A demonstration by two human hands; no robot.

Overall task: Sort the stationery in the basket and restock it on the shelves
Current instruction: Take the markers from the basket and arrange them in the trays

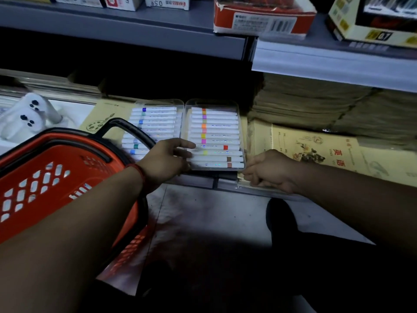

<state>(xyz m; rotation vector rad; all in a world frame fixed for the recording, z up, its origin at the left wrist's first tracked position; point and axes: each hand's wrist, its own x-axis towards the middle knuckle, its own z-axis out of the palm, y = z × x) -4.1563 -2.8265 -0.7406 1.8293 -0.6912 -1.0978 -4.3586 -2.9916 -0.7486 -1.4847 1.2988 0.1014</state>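
Low down before the lower shelf (pixel 203 180), both arms stretched forward; on that shelf, side by side and touching, two clear flat cases of white markers; the left case (pixel 158 118) with blue and green colour bands, the right case (pixel 215 129) with orange, pink, yellow, red and brown bands; both lying flat, the left one on a tan pad (pixel 101 116) printed with a palette drawing.

Left hand (pixel 167 160) wide, fingers (pixel 186 145) stretched out straight and resting on the near left edge of the right case, not curled round it; a red cord (pixel 140 173) round the wrist.

Right hand (pixel 269 170) narrow, fingers curled in, knuckles up, just beside the near right corner of the right case, at the front edge of the shelf, by a wrapped paper pack (pixel 316 150) with red characters; cannot tell whether holding anything.

At the left, under the left forearm, the red basket (pixel 45 177), its black handle (pixel 128 129) crossing in front of the left case; inside of the basket hidden.

Beyond the basket, a white plush toy (pixel 29 114) with dark dots; behind the paper pack, a tall stack of brown paper (pixel 327 105).

Above, the grey upper shelf (pixel 135 30), with a red and white box (pixel 264 19) and a yellow box (pixel 343 21) near its front edge; below, grey floor (pixel 203 211) and one dark shoe (pixel 279 218).
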